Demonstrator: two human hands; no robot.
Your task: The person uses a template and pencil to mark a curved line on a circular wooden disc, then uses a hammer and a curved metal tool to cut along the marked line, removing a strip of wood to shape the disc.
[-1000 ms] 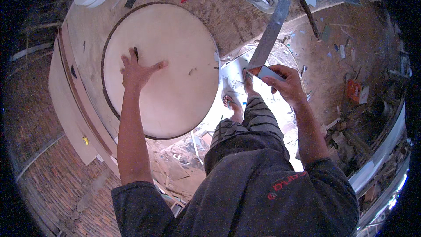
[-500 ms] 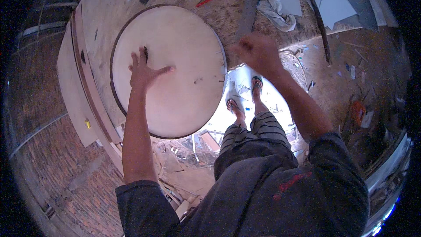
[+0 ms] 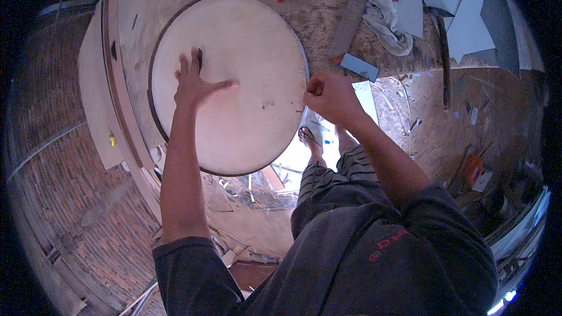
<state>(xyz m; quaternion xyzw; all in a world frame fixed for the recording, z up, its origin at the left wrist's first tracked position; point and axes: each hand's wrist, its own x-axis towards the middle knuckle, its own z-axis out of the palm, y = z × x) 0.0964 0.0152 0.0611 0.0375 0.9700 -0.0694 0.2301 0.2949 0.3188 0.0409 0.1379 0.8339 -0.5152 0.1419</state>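
Left hand [image 3: 198, 86] spread flat, fingers apart and grasping nothing, a person rests a palm on a round panel [image 3: 254, 64] that appears to overhang the near edge of a brown counter [image 3: 319, 29]. The right hand [image 3: 333, 98] curls at the panel's right side, fingertips bunched; whether anything is pinched there cannot be made out. Good work likely calls for firm, even pressure against tipping and a light touch along the rim. The panel is pale, dark-edged at left, with small dark smudges [image 3: 267, 105].
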